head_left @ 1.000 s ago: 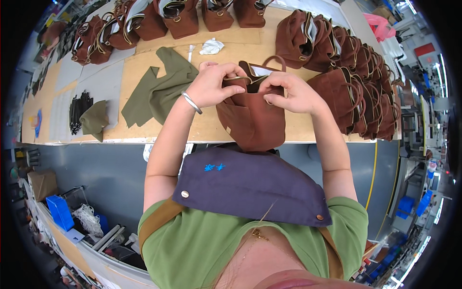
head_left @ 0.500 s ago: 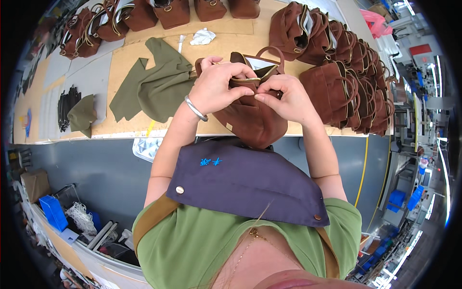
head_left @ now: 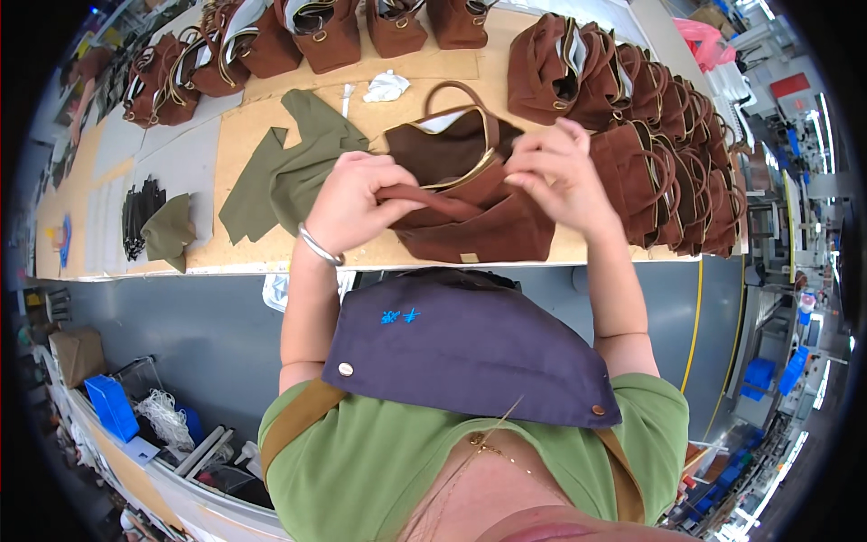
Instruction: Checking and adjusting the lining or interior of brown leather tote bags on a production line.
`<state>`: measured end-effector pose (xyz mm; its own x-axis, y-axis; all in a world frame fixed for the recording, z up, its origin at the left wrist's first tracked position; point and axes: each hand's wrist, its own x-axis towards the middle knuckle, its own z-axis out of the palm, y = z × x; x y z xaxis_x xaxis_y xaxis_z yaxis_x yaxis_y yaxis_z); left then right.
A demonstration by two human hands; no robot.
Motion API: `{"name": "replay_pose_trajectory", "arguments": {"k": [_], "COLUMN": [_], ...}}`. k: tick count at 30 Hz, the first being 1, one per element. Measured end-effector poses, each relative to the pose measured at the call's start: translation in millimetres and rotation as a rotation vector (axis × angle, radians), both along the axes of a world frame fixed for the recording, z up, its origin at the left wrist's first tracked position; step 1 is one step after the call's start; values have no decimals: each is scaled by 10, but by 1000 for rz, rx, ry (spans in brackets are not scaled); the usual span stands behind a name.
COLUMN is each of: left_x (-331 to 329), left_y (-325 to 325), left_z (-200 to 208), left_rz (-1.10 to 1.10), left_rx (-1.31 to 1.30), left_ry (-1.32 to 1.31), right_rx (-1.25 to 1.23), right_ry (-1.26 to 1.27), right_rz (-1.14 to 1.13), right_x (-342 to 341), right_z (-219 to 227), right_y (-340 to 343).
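Observation:
A brown handbag (head_left: 483,226) stands at the table's near edge, tilted toward me, with its mouth spread wide. Dark lining and a gold-toothed zipper (head_left: 470,174) show inside, with a white piece near the far rim. My left hand (head_left: 361,200), wearing a silver bangle, is closed round the near handle (head_left: 420,197) at the bag's left. At the right end of the opening, my right hand (head_left: 562,176) has its thumb and forefinger together at the rim; its other fingers are bent and slightly blurred. The far handle (head_left: 461,93) stands up behind the opening.
Olive fabric (head_left: 293,176) lies left of the bag, near a crumpled white piece (head_left: 386,87). Farther left are dark strips (head_left: 142,212) and a smaller olive piece (head_left: 169,233). Brown bags crowd the right side (head_left: 632,181) and line the back (head_left: 325,41).
My hands were together pinching near the zipper; now they are spread apart, left and right. The bag's mouth has opened wider, and my left hand has taken the near handle.

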<state>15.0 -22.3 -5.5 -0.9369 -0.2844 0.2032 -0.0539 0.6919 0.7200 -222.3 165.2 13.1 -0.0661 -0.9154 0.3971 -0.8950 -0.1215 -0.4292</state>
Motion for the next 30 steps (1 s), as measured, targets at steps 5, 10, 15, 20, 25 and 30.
{"name": "replay_pose_trajectory", "arguments": {"k": [5, 10, 15, 20, 25, 30], "left_x": [-329, -547, -775, -820, -806, -754], "left_y": [556, 1186, 1457, 1576, 1572, 1526], "left_z": [-86, -699, -533, -319, -221, -147], "left_rz": [-110, -240, -558, -695, -670, -853], "left_rx": [-50, -165, 239, 525, 537, 827], "left_ry": [28, -68, 160, 274, 342, -13], "right_rx": [88, 273, -187, -671, -871, -835], "right_ry": [-11, -310, -727, -992, -923, -875], "right_rz": [-167, -431, -481, -564, -630, -556], "right_x": [-675, -1080, -1386, -2053, -2942, -2402], "right_z": [-606, -1529, -1111, -518, -88, 280], "right_y": [-106, -37, -542, -839, -847, -1067]}}
